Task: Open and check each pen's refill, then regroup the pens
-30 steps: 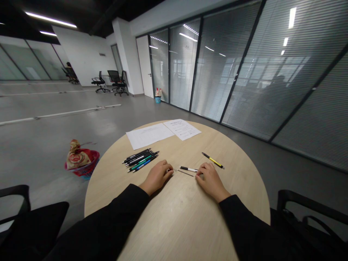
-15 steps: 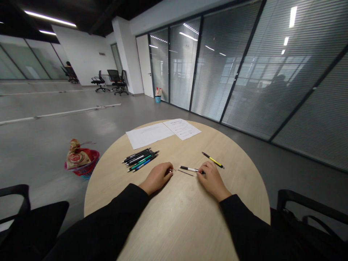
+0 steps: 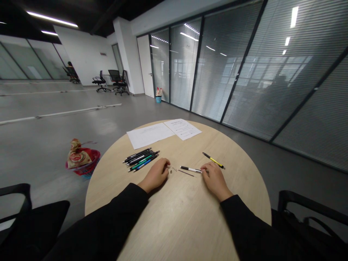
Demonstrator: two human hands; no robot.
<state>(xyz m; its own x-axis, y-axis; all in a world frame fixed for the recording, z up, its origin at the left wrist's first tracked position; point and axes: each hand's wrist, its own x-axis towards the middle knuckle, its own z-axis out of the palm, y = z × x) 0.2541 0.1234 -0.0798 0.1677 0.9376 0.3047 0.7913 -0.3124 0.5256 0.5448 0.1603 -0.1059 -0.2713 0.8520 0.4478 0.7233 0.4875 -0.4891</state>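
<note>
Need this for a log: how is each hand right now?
Left hand: loosely curled, holding nothing visible.
Right hand: at the end of a black-and-white pen, grip unclear.

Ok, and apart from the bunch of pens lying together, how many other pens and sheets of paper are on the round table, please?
Sheets of paper: 2
Black-and-white pen: 1
Yellow-and-black pen: 1
Total: 4
</note>
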